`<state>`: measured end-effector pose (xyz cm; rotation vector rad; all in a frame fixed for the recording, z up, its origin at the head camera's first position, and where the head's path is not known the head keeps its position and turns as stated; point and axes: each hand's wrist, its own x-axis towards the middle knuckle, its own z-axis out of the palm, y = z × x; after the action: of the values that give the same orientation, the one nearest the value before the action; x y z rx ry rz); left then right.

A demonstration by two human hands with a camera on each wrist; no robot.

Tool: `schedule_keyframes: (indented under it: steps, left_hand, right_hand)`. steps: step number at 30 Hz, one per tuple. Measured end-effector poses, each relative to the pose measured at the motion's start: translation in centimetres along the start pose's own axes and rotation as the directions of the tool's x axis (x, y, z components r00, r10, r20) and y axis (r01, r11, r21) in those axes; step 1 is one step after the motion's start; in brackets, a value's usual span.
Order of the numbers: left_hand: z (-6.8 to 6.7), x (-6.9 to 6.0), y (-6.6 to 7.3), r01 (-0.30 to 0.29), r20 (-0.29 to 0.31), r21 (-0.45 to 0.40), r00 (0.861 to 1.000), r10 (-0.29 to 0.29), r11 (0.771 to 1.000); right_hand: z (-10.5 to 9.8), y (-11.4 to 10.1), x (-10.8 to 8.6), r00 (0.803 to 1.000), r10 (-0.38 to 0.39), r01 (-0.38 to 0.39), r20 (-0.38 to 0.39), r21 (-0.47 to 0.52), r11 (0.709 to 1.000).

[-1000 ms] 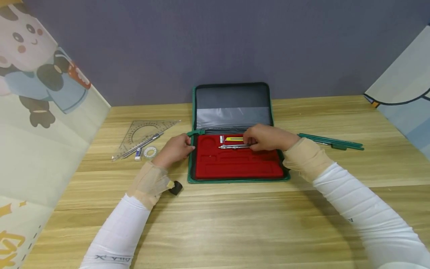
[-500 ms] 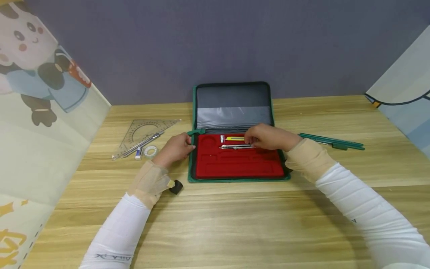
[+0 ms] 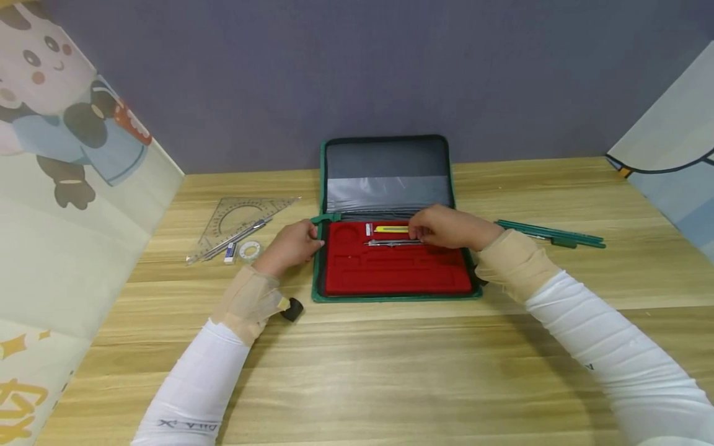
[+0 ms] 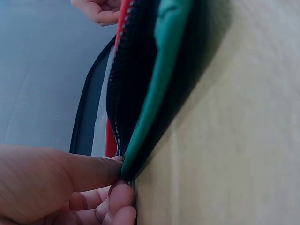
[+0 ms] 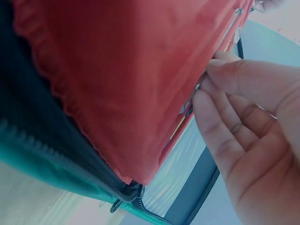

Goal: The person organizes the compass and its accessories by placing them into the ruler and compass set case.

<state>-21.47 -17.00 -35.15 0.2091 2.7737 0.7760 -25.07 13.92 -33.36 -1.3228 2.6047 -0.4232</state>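
A green zip case (image 3: 397,300) lies open on the table, its red moulded tray (image 3: 357,285) facing up. My left hand (image 3: 291,248) pinches the case's left edge between thumb and fingers; the left wrist view shows the green edge (image 4: 145,112) in that grip. Over the tray's upper right, my right hand (image 3: 446,227) holds the end of a slim silver drawing compass (image 3: 388,243) lying along a slot. Its fingers hide the compass's right end. Just above sits a yellow utility knife (image 3: 392,229), partly covered by the same hand, and a small white-labelled box (image 3: 369,229).
Left of the case are a clear set square (image 3: 223,217), a second silver compass (image 3: 240,238) on it, an eraser (image 3: 230,253) and a white tape roll (image 3: 249,250). Green pencils (image 3: 574,235) lie to the right. A grey wall (image 3: 390,74) stands behind the case.
My right hand has shifted very slightly to the right at the compass, which lies along its slot throughout. The left hand keeps its pinch on the case edge.
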Motion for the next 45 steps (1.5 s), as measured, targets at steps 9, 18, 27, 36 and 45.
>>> schedule_keyframes:
  steps: [9, 18, 27, 36, 45]
  left_hand:
    - [0.1, 0.0, -0.3, -0.004, -0.005, 0.013, 1.0, 0.004, 1.0]
    - [0.1, -0.1, 0.0, -0.004, 0.002, 0.002, 1.0, 0.004, 1.0]
    - [0.1, 0.0, 0.1, -0.007, 0.005, 0.011, 1.0, 0.007, 1.0]
    - [0.1, 0.1, 0.0, 0.0, 0.008, 0.011, 1.0, 0.0, 1.0]
    - [0.0, 0.1, -0.3, -0.022, 0.013, 0.005, 1.0, 0.022, 1.0]
  right_hand:
    - [0.1, -0.2, -0.1, 1.0, 0.011, -0.011, -0.018, 0.003, 1.0]
    - [0.4, 0.2, -0.9, 0.999, 0.03, -0.029, -0.046, 0.021, 0.999]
    - [0.4, 1.9, -4.0, 0.985, 0.114, -0.105, -0.126, 0.079, 0.991]
    - [-0.1, 2.8, -7.4, 0.948, 0.219, -0.195, -0.23, 0.12, 0.973]
    - [-1.4, 3.9, -10.2, 0.903, 0.239, -0.219, -0.358, 0.097, 0.971]
